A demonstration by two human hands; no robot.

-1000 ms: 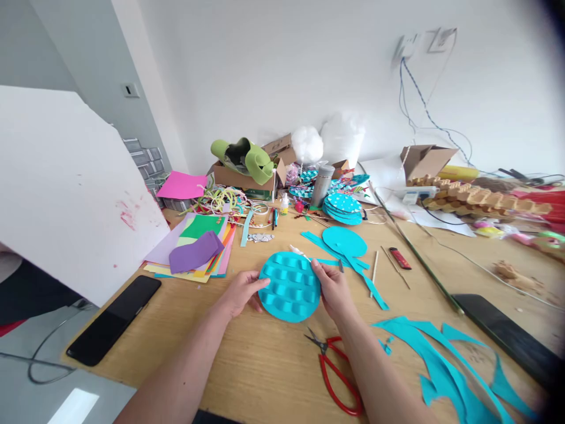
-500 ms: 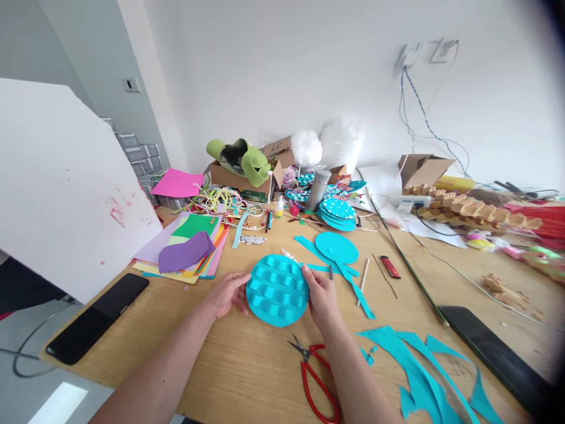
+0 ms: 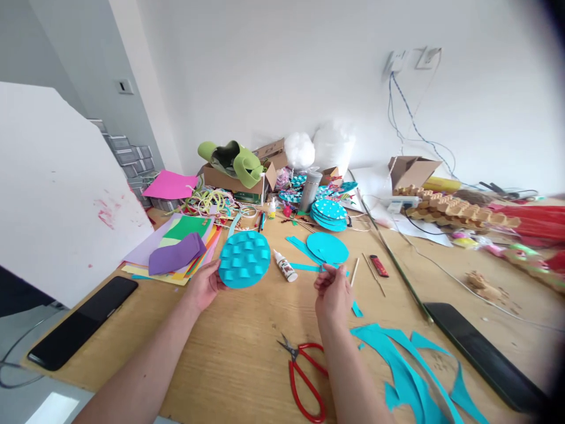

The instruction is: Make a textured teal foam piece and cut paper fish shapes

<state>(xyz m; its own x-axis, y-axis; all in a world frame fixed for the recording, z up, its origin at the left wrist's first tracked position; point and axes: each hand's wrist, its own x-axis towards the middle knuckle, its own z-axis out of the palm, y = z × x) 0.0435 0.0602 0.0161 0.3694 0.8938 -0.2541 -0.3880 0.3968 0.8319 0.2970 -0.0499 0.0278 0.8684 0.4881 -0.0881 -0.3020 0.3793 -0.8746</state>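
Note:
A round turquoise paper disc (image 3: 245, 259) with rows of raised, looped strips is tilted up off the table. My left hand (image 3: 206, 285) grips its left edge. My right hand (image 3: 331, 288) is closed over the cut paper strips, its fingertips drawn together; what lies between them, if anything, is hidden. Just beyond those fingertips is a plain turquoise disc (image 3: 328, 247) with a strip (image 3: 304, 250) beside it. Between the two hands lies a white glue bottle (image 3: 286, 267). Red-handled scissors (image 3: 302, 371) rest open near my right forearm.
Turquoise offcuts (image 3: 410, 365) lie at front right, by a dark long tray-like object (image 3: 481, 353). A phone (image 3: 83, 321) sits near the left edge, below coloured sheets (image 3: 176, 253). Farther right are a red lighter (image 3: 379, 266) and a long thin stick (image 3: 392, 253).
My right hand has let go of the looped disc and moved right to the strips. My left hand has carried the disc left and slightly up, uncovering the glue bottle. The view has shifted slightly.

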